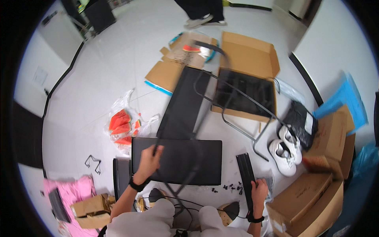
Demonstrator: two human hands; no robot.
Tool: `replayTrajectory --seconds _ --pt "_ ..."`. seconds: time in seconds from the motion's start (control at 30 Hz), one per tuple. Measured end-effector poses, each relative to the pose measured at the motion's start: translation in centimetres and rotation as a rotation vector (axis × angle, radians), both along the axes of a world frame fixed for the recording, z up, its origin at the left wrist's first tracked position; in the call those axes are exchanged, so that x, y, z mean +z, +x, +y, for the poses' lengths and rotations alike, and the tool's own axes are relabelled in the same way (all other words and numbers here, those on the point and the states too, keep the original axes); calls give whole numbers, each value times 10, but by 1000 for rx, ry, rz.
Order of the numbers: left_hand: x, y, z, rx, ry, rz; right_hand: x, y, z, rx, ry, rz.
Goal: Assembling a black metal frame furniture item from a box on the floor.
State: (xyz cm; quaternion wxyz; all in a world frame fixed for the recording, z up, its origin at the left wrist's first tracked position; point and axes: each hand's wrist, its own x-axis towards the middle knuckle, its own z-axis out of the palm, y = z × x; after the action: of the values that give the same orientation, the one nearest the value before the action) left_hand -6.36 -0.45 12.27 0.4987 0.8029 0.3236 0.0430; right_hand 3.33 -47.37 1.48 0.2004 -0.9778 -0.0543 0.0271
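Note:
My left hand (149,162) is closed around a dark tubular metal frame (185,184), which is smeared by motion and stands up in front of me. Below it a wide black panel (197,158) lies on the floor. At the right, my right hand (259,192) grips the edge of a long narrow black bar (245,170) that slants toward me. Several small black screws or fittings (233,187) lie scattered left of the bar. A second, longer black panel (185,104) reaches away beyond the first.
An open cardboard box (250,51) with black pieces stands ahead, beside flattened cardboard (164,75). Thin metal tubing (241,128) rests near it. White sneakers (284,156) and brown boxes (304,197) crowd the right. Watermelon slices (120,122) lie on plastic at left. A person's feet (199,20) show far ahead.

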Motion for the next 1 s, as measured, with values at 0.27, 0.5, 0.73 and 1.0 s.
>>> replayTrajectory --seconds 0.27,0.5,0.73,1.0 --pt "-42 21 -80 -357 85 -236 55 -3 35 -5 423 261" --pt "-34 25 -117 -338 -78 -283 61 -55 102 335 1113 905" --pt "-46 9 -124 -242 -77 -324 108 -70 135 78 1709 999" --pt "-30 11 -117 -359 -216 -230 110 -58 155 -214 1531 269"
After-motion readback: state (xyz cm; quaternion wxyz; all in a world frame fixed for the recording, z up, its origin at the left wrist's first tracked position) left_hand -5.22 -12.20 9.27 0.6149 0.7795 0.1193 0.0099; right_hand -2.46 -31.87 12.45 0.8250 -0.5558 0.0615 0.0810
